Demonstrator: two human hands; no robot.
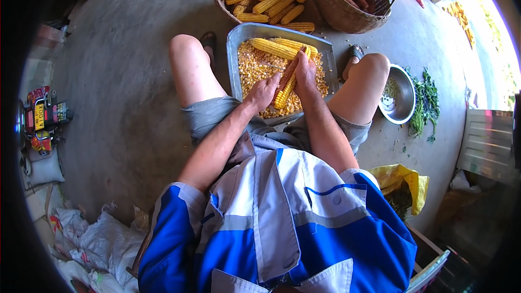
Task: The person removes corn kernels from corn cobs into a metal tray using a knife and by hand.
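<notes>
A partly shelled ear of corn (286, 91) slants between my hands, with bare reddish cob along one side and yellow kernels along the other. My right hand (306, 69) wraps round its upper part. Lower down, my left hand (262, 93) is closed, its fingers pressed against the ear's left side. Below them is a grey metal tray (234, 57) between my knees, holding loose corn kernels (251, 68). Whole yellow ears (274, 48) lie at its far end. A thin, pale rod (271, 66) shows beside the ear; whether a hand touches it I cannot tell.
Beyond the tray stand a basket (222, 1) of yellow ears and a handled wicker basket (339, 16) with bare cobs. At right are a metal basin (411, 97), green leafy stalks (426, 103) and a yellow bag (417, 192). White sacks (103, 239) lie lower left.
</notes>
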